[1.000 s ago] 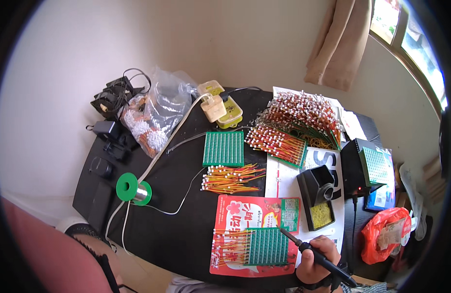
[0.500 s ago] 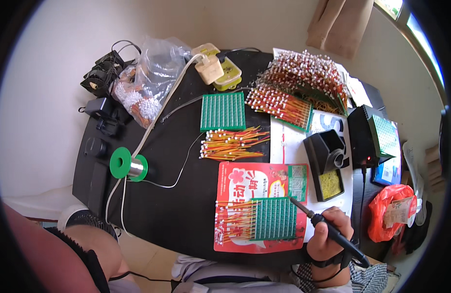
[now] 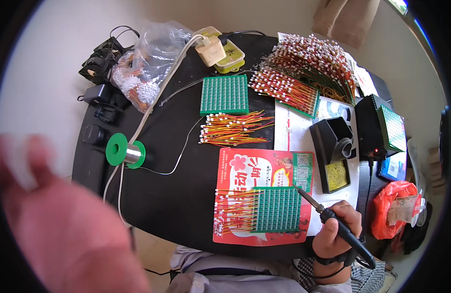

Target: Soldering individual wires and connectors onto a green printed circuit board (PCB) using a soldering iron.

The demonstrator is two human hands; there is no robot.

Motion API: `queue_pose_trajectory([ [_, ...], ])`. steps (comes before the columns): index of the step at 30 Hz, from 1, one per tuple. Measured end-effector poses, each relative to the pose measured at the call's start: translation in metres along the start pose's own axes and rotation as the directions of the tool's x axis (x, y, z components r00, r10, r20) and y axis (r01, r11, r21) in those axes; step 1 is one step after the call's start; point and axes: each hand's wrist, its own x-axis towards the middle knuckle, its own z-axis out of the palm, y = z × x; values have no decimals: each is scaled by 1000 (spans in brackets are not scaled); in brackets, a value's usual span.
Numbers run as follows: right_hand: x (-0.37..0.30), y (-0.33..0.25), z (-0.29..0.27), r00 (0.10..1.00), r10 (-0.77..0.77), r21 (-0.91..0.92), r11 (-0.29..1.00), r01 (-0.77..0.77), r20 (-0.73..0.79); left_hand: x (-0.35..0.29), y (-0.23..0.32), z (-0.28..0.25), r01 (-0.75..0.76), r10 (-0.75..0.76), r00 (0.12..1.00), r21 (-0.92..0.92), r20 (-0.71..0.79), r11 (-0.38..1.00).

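- I have the green circuit board panel [image 3: 278, 209] at lower centre of the frame, flat on the red printed sheet [image 3: 225, 171], red-and-yellow wires [image 3: 235, 207] along its left side.
- My right hand [image 3: 336, 232] closes around the soldering iron [image 3: 350, 239]; its fingers sit just right of the panel, apart from it.
- The iron's tip is at the panel's upper-right corner; I cannot tell whether it touches.
- My left hand [image 3: 71, 224] is blurred at lower left, well apart from the panel; I cannot tell its grip.
- Right of centre, I see the iron stand [image 3: 330, 131]; at left, the solder spool [image 3: 117, 149].
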Motion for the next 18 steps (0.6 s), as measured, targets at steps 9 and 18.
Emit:
queue_pose_trajectory([
  [9, -8, 7, 0, 999, 33, 28, 999, -33, 6, -132, -29, 51, 193, -399, 480, 349, 781, 917],
  [18, -12, 18, -5, 999, -31, -17, 999, 31, -25, -153, -55, 50, 261, -436, 452, 352, 778, 899],
])
